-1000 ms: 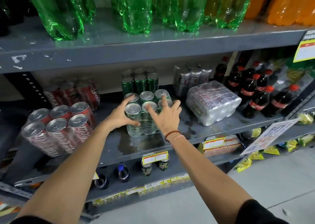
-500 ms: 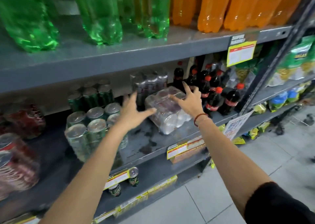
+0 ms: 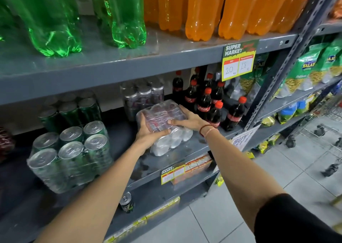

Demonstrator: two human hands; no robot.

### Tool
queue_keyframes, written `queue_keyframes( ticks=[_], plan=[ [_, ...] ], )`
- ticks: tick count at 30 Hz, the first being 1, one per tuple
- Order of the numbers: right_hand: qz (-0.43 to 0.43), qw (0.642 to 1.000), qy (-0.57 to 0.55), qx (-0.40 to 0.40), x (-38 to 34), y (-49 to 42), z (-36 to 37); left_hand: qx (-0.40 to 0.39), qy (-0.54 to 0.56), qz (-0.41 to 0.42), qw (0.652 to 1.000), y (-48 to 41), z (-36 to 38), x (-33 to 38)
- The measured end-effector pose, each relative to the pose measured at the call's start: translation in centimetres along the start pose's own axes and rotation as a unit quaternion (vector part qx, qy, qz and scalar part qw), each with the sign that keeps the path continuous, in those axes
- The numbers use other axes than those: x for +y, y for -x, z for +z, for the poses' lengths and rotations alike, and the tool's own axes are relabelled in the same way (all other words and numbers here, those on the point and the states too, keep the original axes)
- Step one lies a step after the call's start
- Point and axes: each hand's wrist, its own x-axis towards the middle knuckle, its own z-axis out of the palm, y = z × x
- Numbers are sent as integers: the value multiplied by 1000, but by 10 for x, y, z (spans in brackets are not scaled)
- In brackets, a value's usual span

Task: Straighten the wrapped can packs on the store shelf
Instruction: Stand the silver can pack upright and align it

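Bare forearms; black short sleeve (image 3: 288,222) on right arm; red and pink wrist bands (image 3: 207,129).

Both hands grip one wrapped can pack (image 3: 166,126) lying on its side on the middle shelf (image 3: 194,148), can ends facing outward. The left hand (image 3: 148,129) clasps its left edge, the right hand (image 3: 188,119) presses flat on its top right. Left of the left hand stands an upright green can pack (image 3: 72,154). Just beyond the right hand stand cola bottles (image 3: 209,104). Behind both hands sits another dark can pack (image 3: 142,96).
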Motion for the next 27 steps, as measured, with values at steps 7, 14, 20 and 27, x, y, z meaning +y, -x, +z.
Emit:
queue_keyframes(
  ticks=[7, 14, 20, 27],
  plan=[
    [-89, 965, -166, 181, 27, 52, 57, 19, -168, 221, 960, 30, -16, -17],
    [-69, 950, -155, 262, 52, 89, 99, 83, -328, 271, 901, 69, -1, -63],
    [-92, 951, -153, 254, 55, 94, 92, 63, -371, 282, 883, 80, -17, -66],
    [-128, 944, -235, 192, 13, 72, 22, 203, -101, 214, 950, 105, 23, -18]
  ],
)
